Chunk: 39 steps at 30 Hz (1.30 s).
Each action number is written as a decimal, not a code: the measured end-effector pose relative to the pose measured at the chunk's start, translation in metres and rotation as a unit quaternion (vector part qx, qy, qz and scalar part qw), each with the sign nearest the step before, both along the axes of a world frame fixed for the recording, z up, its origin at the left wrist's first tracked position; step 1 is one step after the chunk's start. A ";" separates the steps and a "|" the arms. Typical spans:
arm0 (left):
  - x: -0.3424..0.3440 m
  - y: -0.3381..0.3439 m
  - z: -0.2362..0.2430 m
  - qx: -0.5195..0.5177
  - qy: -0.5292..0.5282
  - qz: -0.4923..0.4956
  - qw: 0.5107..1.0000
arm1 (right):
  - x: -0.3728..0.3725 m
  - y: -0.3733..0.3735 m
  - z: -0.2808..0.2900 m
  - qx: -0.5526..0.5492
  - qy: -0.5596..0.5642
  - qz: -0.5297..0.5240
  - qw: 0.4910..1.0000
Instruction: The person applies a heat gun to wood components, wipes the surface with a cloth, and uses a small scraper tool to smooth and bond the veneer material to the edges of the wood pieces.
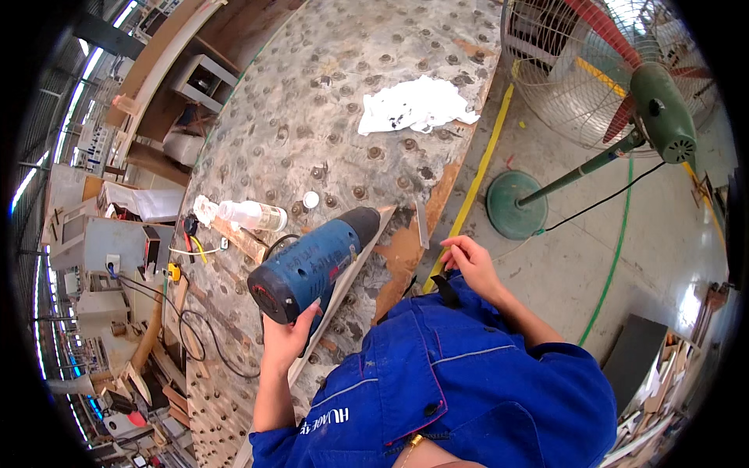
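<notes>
My left hand (pixel 285 337) is closed around the handle of a blue heat gun (pixel 308 261) with a black rear cap and black nozzle. The gun hangs over the near side of the worn table, its nozzle pointing away to the right. Beneath it, a long narrow pale strip (pixel 343 290) runs along the table's near side, its far end by the nozzle. Out past the table edge, my right hand (pixel 473 264) hovers with loosely bent fingers slightly apart, nothing visible in them. A short grey flat piece (pixel 422 225) lies nearby at the edge.
A stud-covered table (pixel 312 101) bears a white cloth (pixel 417 104), a clear bottle (pixel 253 215), a white cap (pixel 311 200) and a tape measure (pixel 174 271). A black cable (pixel 187 324) loops at left. On the floor to the right stands a green-based fan (pixel 516 204).
</notes>
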State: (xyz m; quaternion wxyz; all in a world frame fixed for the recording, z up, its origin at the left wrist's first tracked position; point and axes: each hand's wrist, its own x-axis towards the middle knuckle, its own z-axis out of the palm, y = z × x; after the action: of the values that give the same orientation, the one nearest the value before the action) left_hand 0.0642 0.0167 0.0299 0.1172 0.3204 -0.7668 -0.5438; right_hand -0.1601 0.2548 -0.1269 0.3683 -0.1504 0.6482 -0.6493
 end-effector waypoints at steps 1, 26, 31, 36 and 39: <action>-0.001 0.001 0.000 0.003 0.009 -0.003 1.000 | 0.001 0.001 0.000 0.006 0.002 0.001 1.000; 0.002 -0.010 -0.010 -0.044 -0.011 -0.011 0.999 | -0.002 -0.005 -0.007 -0.003 -0.001 -0.012 1.000; 0.021 -0.022 0.001 0.014 0.019 0.092 0.995 | 0.002 -0.064 -0.015 0.022 0.029 -0.091 0.995; 0.085 -0.072 0.011 0.028 0.302 0.198 0.932 | 0.014 -0.137 -0.029 0.084 0.107 -0.084 0.987; 0.111 -0.099 0.016 0.076 0.434 0.225 0.869 | 0.022 -0.157 -0.039 0.139 0.186 -0.124 0.965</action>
State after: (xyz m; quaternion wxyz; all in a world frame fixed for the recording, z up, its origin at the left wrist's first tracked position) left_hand 0.1748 -0.0824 0.0454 0.5326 0.2238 -0.5023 -0.6434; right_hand -0.1382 0.0976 -0.1660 0.1754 -0.1341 0.8027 -0.5540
